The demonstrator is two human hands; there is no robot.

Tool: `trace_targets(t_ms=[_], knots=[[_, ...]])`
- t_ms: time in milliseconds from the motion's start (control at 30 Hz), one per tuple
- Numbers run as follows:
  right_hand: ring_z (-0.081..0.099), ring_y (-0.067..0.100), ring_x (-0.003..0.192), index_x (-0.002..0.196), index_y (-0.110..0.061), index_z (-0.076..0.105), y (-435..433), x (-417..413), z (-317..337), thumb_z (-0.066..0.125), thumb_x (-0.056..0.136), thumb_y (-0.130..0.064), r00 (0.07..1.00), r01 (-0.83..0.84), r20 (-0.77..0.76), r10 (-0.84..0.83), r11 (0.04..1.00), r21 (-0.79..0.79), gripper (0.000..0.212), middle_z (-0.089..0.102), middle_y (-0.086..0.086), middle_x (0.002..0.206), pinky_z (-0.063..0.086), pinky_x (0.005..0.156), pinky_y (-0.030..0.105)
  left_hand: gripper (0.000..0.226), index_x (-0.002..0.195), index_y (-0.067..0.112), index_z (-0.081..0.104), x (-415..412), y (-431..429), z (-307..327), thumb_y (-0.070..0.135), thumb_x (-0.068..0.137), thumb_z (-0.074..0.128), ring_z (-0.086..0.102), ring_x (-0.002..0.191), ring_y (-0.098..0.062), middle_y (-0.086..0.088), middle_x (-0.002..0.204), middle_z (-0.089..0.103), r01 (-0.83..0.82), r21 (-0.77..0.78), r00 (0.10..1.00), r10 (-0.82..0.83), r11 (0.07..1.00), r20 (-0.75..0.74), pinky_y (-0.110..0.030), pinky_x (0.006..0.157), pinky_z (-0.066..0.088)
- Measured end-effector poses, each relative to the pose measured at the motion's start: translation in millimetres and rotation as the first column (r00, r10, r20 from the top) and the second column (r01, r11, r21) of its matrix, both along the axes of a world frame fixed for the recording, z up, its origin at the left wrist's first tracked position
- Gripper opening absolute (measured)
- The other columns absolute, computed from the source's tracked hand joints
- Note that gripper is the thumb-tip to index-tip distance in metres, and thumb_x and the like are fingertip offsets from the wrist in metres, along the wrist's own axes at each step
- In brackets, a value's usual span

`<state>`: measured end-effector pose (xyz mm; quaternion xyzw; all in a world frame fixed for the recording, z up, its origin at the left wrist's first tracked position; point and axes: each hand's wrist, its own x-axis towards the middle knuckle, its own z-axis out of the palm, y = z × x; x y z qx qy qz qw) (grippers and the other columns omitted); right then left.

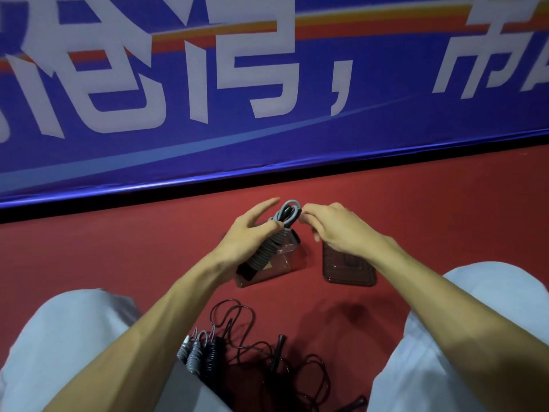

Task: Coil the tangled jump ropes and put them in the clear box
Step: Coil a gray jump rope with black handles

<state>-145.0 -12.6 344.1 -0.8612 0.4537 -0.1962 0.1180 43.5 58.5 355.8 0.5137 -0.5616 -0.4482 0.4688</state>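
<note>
My left hand (248, 236) grips a grey jump rope (271, 243) wound into a tight bundle, held up over the clear box (279, 267) on the red floor. A small loop of the grey rope sticks out at the top, and my right hand (332, 230) pinches its end there. Close to me, between my knees, a tangle of thin black rope (267, 352) lies on the floor. Two wound bundles, grey (193, 353) and black, lie at its left side.
The box's clear lid (349, 270) lies flat on the floor to the right of the box, partly under my right wrist. A blue banner wall (267, 114) stands just behind. My knees in pale trousers flank the tangle on both sides.
</note>
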Motion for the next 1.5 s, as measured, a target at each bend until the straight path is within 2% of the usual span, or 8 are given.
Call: trace_targets(t_ms=[100,267,500,633,800,967,1200,1500], knots=[[0.062,0.033,0.078,0.078,-0.020,0.053,2.1,4.6,0.4,0.034,0.101,-0.034,0.999,0.036,-0.028,-0.035,0.998,0.042,0.033,0.065,0.009,0.080,0.051,0.075,0.046,0.035,0.112,0.034,0.068,-1.3,-0.4,1.9,0.008,0.093,0.055,0.063,0.068,0.002,0.014,0.091,0.072,-0.015,0.029,0.994,0.018,0.999,-0.110,-0.015,0.056,0.051],[0.046,0.003,0.041,0.068,-0.018,0.067,12.6,6.1,20.3,0.043,0.100,-0.040,0.994,-0.077,0.088,0.063,0.984,0.161,0.045,0.050,-0.011,0.041,0.039,0.053,0.018,0.022,0.102,0.022,0.074,-0.5,-1.9,3.7,0.010,0.093,0.058,0.060,0.060,-0.006,0.002,0.076,0.069,-0.082,0.082,0.985,0.094,0.993,-0.146,-0.020,0.054,0.051],[0.066,0.015,0.048,0.089,-0.015,0.059,18.6,5.3,17.1,0.033,0.103,-0.037,0.996,-0.094,0.032,0.089,0.963,0.254,0.037,0.059,0.005,0.058,0.049,0.068,0.030,0.021,0.094,0.037,0.069,8.7,-9.4,-1.0,0.017,0.094,0.062,0.057,0.054,-0.004,0.010,0.061,0.065,-0.209,-0.055,0.977,0.206,0.976,-0.060,-0.022,0.054,0.047],[0.058,0.015,0.047,0.077,-0.014,0.064,18.9,8.7,23.2,0.034,0.102,-0.041,0.998,0.049,0.030,-0.056,0.977,0.207,0.047,0.056,0.001,0.054,0.042,0.053,0.029,0.018,0.096,0.043,0.070,20.6,-15.0,-6.1,0.027,0.090,0.067,0.055,0.058,-0.010,0.009,0.065,0.065,-0.247,-0.149,0.958,0.265,0.957,0.110,-0.027,0.058,0.047],[0.046,0.006,0.052,0.078,-0.017,0.063,24.8,12.4,29.7,0.038,0.101,-0.026,0.999,0.001,0.038,-0.005,0.994,0.113,0.035,0.047,-0.008,0.053,0.033,0.059,0.030,0.023,0.114,0.040,0.064,32.3,-19.0,-10.7,0.035,0.092,0.063,0.065,0.074,-0.018,0.009,0.079,0.067,-0.223,-0.319,0.731,0.375,0.921,0.570,-0.034,0.067,0.052],[0.053,0.022,0.079,0.084,-0.021,0.046,40.1,20.0,25.1,0.035,0.101,-0.027,0.945,-0.271,-0.195,0.263,0.962,-0.015,0.021,0.054,-0.004,0.084,0.043,0.070,0.040,0.042,0.134,0.032,0.054,27.0,-15.6,-15.4,0.039,0.094,0.060,0.061,0.112,-0.025,0.000,0.122,0.067,-0.033,-0.223,0.535,0.206,0.974,0.820,-0.042,0.087,0.049],[0.051,0.017,0.080,0.085,-0.024,0.048,32.8,22.1,9.8,0.041,0.100,-0.027,0.945,-0.299,-0.169,0.281,0.950,-0.089,0.017,0.050,-0.009,0.085,0.038,0.063,0.033,0.031,0.119,0.032,0.059,13.7,-6.7,-17.9,0.046,0.091,0.057,0.061,0.096,-0.028,-0.002,0.098,0.067,0.232,-0.054,0.320,-0.024,0.971,0.947,-0.034,0.069,0.037],[0.059,0.017,0.091,0.093,-0.024,0.071,12.6,18.7,-2.9,0.057,0.094,-0.027,0.997,-0.040,0.066,0.047,0.994,-0.102,0.015,0.058,-0.012,0.086,0.048,0.075,0.034,0.027,0.076,0.044,0.056,-0.1,0.7,-22.2,0.070,0.079,0.054,0.050,0.058,-0.010,0.008,0.056,0.050,0.145,-0.043,0.499,-0.036,0.988,0.866,-0.029,0.052,0.034]])
